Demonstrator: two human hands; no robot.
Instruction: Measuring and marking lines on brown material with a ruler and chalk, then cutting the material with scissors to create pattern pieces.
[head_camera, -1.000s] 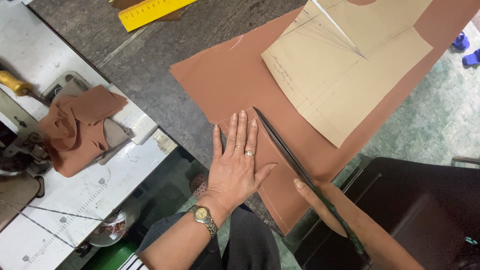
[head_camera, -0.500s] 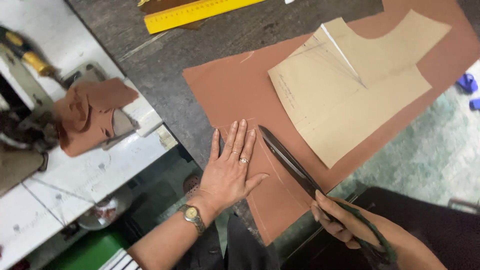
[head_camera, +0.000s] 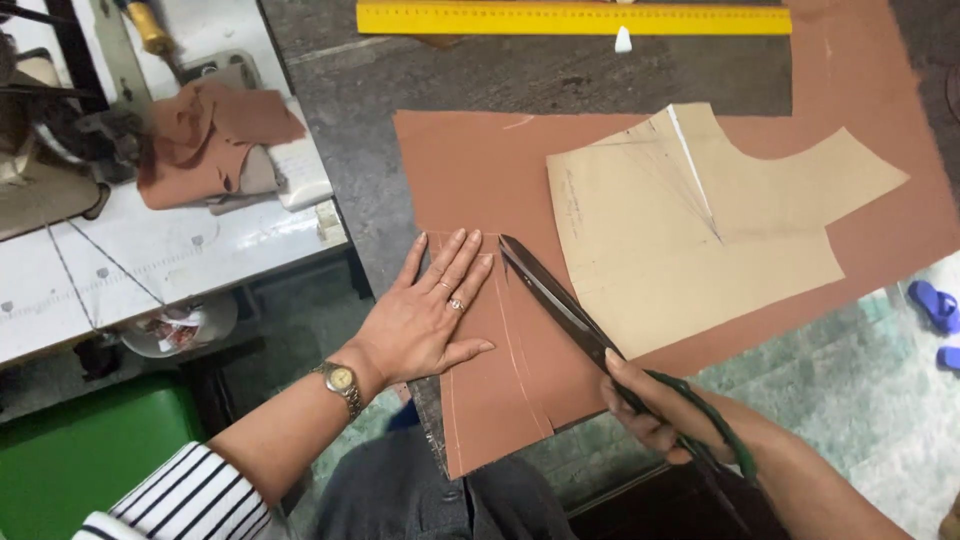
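A sheet of brown fabric (head_camera: 480, 165) lies on a grey table (head_camera: 450, 75). A beige paper pattern (head_camera: 690, 240) rests on top of it. My left hand (head_camera: 430, 315) presses flat on the fabric's near left strip, fingers spread, with a ring and a wristwatch on it. My right hand (head_camera: 655, 410) grips the green handles of long dark scissors (head_camera: 560, 300). The blades lie in a cut in the fabric, tips beside my left fingertips, just left of the pattern's edge.
A yellow ruler (head_camera: 570, 18) and a small white chalk (head_camera: 623, 40) lie at the table's far edge. To the left stands a white sewing machine table (head_camera: 150, 260) with brown fabric scraps (head_camera: 215, 140). A green bin (head_camera: 90, 450) sits below. Blue sandals (head_camera: 935, 305) lie on the floor.
The view has shifted, so the fabric and pattern sit more squarely in frame. The scissors have cut further up the fabric. My left hand stays pressed flat beside the cut.
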